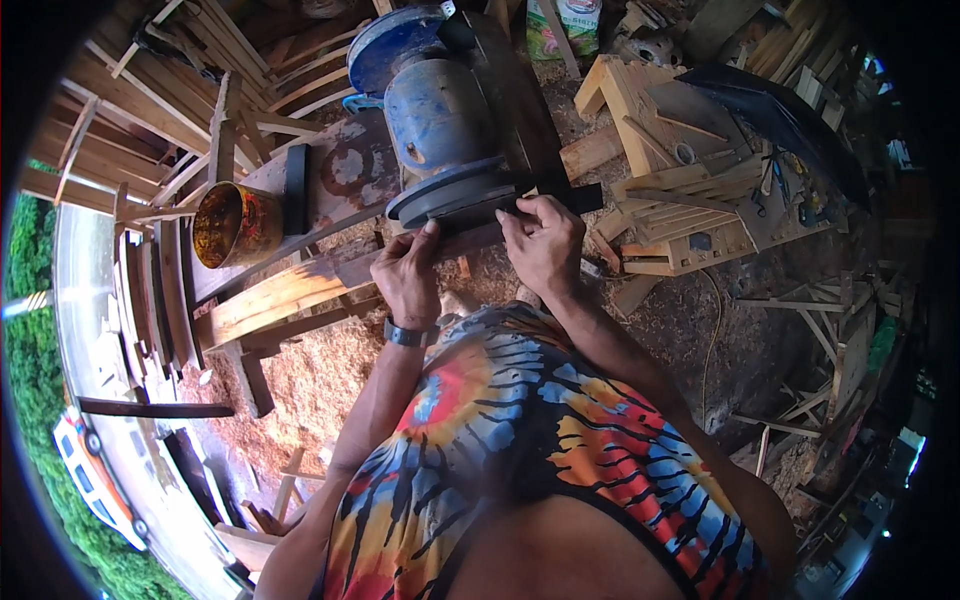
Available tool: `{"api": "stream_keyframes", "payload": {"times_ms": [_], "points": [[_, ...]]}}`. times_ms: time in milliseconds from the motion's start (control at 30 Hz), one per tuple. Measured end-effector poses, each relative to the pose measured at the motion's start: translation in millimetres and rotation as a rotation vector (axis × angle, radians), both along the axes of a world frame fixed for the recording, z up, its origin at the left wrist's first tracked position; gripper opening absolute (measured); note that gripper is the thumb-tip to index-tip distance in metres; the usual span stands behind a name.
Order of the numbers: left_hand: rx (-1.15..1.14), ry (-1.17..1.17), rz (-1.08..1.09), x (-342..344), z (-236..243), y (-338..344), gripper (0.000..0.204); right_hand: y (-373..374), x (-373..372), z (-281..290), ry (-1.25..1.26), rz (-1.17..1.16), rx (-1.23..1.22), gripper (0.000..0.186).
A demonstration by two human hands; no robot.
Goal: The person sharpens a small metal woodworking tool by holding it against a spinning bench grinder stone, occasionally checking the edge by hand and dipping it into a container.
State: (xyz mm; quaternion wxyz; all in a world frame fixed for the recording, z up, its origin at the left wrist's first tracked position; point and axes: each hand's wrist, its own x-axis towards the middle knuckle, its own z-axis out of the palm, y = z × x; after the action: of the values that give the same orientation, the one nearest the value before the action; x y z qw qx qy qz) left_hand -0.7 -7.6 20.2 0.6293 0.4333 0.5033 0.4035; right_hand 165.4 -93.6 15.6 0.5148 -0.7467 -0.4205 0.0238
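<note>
A blue bench grinder [440, 120] stands in front of me, a dark disc-shaped wheel [450, 190] on its near end. Along the near edge of that wheel runs a thin dark strip [468, 216], which looks like a flat metal blade. My left hand [408, 275], with a band on its wrist, pinches the strip near its left end, thumb on top. Farther right, my right hand [545, 245] grips it between thumb and bent fingers. Whether the strip touches the wheel I cannot tell. A second blue disc [395, 45] sits at the grinder's far end.
Left of the grinder, a stained open can [237, 225] stands on the bench beside a dark block [296, 188]. A wooden beam [275, 305] crosses below. At right, a wooden stand [690, 255] carries sticks and small tools. Shavings [300, 405] cover the ground.
</note>
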Motion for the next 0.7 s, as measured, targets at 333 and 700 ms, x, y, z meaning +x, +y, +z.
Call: {"api": "stream_keyframes", "payload": {"times_ms": [333,700], "points": [[0.01,-0.024,0.017,-12,-1,5,0.022,7,-14,2,0.058,0.019,0.016,0.024],[0.038,0.026,0.035,-28,-8,11,0.025,12,-28,3,0.04,0.03,0.036,0.022]]}}
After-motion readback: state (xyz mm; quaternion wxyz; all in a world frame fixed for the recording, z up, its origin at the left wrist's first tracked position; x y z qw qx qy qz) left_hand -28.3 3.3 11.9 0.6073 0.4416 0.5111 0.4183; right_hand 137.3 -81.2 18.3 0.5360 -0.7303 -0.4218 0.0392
